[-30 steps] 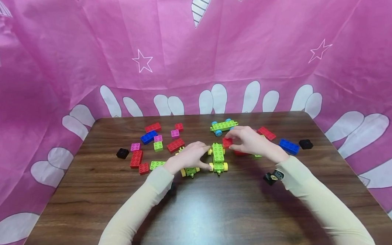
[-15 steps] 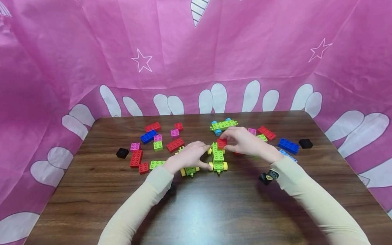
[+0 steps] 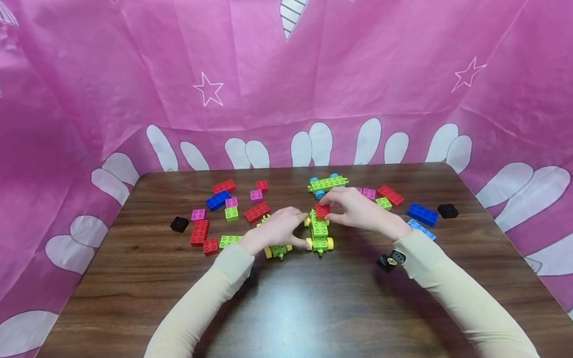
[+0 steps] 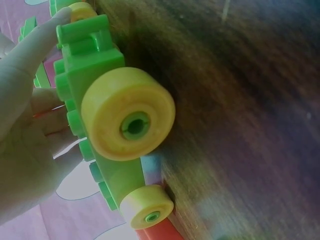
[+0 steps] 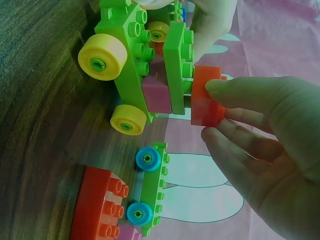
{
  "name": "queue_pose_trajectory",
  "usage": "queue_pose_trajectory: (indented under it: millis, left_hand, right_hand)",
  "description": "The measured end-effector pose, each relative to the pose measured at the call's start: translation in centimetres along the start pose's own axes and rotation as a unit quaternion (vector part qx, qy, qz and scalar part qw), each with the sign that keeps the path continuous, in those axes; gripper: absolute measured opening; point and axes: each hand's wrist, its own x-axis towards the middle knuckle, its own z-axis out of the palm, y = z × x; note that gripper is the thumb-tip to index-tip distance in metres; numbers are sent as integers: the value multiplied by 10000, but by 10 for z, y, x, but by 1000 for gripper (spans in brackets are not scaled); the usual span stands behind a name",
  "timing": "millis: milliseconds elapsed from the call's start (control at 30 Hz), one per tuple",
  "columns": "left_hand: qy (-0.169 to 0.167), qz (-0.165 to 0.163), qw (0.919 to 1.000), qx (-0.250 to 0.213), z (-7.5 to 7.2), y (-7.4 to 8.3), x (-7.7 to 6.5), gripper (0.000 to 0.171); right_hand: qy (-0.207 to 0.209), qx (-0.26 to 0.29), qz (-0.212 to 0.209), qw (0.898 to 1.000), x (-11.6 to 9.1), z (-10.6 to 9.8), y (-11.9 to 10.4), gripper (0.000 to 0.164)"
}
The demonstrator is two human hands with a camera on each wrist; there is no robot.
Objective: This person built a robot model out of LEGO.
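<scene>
- Two hands meet at the stacked car [image 3: 321, 245], near the middle of the counter [image 3: 284, 319].
- The right hand [image 3: 361, 210] pinches the red brick [image 5: 202, 97] by its sides, presumably keeping its underside free for studs; it sits at the stack's twelve o'clock end, whether fully seated I cannot tell.
- The left hand [image 3: 280, 227] has its grip spread, thumb and forefinger at the wheels on the car's nine o'clock side, probably to steady it.
- One pink brick [image 5: 157, 95] props one green brick [image 5: 175, 65], seemingly lifting it clear of the base.
- Three cars altogether: the left car [image 3: 279, 249] at nine o'clock from the stack, the blue-wheeled car [image 3: 328, 184] at twelve.
- Twelve loose bricks show at nine to eleven o'clock, perhaps for left-side reach: five reds [image 3: 199, 232], three pinks [image 3: 198, 214], two greens [image 3: 231, 213], one blue [image 3: 218, 200], one black [image 3: 179, 224].
- Seven show at two to three: two far pinks [image 3: 369, 193], a lone red [image 3: 390, 195], lone green [image 3: 383, 202], dark blue [image 3: 422, 213], light blue [image 3: 421, 230], second black [image 3: 447, 210]; the hand may hide more.
</scene>
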Motion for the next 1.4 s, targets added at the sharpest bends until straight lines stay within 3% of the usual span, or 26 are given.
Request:
queue_pose_trajectory:
  millis: [1133, 1400]
  left_hand:
    - [-3, 44, 10000, -22, 3, 0, 1, 81]
    - [4, 2, 10000, -32, 1, -1, 1, 82]
  right_hand:
    - [119, -52, -312, 9994, -2, 5, 1, 32]
    - [59, 278, -178, 9994, 1, 2, 0, 29]
